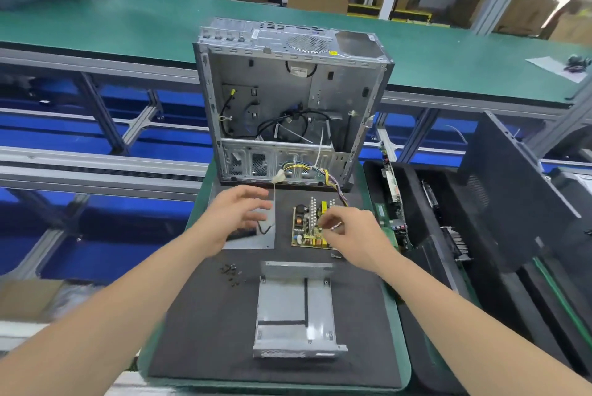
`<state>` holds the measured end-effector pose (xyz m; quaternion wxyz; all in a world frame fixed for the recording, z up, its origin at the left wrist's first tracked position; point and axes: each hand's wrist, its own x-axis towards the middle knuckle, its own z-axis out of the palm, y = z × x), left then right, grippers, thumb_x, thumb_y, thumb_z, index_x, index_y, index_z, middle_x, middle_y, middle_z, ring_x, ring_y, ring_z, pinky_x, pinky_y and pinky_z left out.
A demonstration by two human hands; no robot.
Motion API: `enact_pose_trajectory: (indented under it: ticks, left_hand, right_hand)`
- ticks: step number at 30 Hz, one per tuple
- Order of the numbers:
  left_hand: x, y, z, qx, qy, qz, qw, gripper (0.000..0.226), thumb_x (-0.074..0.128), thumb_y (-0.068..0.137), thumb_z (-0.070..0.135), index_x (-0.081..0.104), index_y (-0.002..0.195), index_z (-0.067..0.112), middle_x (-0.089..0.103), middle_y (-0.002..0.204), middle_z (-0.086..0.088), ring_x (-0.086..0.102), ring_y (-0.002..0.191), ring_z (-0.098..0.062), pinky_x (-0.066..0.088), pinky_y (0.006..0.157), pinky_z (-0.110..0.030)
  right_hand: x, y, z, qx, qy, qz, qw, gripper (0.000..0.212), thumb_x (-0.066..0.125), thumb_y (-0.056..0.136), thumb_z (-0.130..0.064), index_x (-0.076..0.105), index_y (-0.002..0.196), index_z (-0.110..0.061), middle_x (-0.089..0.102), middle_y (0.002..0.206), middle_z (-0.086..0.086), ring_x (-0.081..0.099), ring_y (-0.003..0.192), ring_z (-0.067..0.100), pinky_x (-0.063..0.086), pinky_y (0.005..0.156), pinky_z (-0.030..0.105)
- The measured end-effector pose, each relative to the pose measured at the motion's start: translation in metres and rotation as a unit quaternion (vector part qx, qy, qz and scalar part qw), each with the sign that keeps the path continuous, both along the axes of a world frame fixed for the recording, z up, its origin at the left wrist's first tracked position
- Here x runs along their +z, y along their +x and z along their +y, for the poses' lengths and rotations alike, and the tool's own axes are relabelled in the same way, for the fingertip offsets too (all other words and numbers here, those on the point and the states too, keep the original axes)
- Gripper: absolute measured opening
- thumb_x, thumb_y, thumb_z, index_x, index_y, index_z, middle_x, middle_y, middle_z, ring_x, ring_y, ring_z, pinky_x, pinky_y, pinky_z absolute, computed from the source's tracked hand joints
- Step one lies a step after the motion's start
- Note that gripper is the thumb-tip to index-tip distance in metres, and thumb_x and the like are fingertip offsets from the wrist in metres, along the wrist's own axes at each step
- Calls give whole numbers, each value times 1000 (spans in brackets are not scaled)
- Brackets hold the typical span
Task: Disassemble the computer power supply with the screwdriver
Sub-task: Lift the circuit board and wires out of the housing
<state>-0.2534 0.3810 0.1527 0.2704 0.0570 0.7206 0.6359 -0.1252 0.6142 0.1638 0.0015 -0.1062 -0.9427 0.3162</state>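
Yellow circuit board (304,230) on mat (205,318) | left hand (237,213) fingers spread | right hand (355,235) curled over it, grip unclear

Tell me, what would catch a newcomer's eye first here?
The open grey metal computer case stands upright at the far edge of the dark mat. In front lies a yellow-green circuit board under the right hand, the left hand open beside it. Nearest the camera sits an empty grey metal housing.

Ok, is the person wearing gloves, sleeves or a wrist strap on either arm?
No. The left hand and right hand are gloveless. The left forearm and right forearm are uncovered to the frame edge: no sleeves, watch or strap visible.
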Motion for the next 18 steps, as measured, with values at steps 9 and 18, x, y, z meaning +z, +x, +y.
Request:
enact_pose_trajectory:
  ticks: [9,18]
  left_hand:
    - [-32,20,-161,122,-227,85,962,23,59,93,6,73,97,25,80,86,1,70,62,-17,52,62,-31]
    - [-71,138,-271,-66,-473,-69,876,20,71,86,15,73,106,15,74,94,-7,69,74,-18,53,64,-22]
  right_hand:
    - [2,-31,-116,179,-41,9,983,15,65,93,-22,73,106,-24,73,98,-15,67,86,1,50,80,17]
    - [-29,-5,-249,322,-131,-57,936,12,63,92,-22,72,99,-25,70,90,-13,62,83,4,48,76,22]
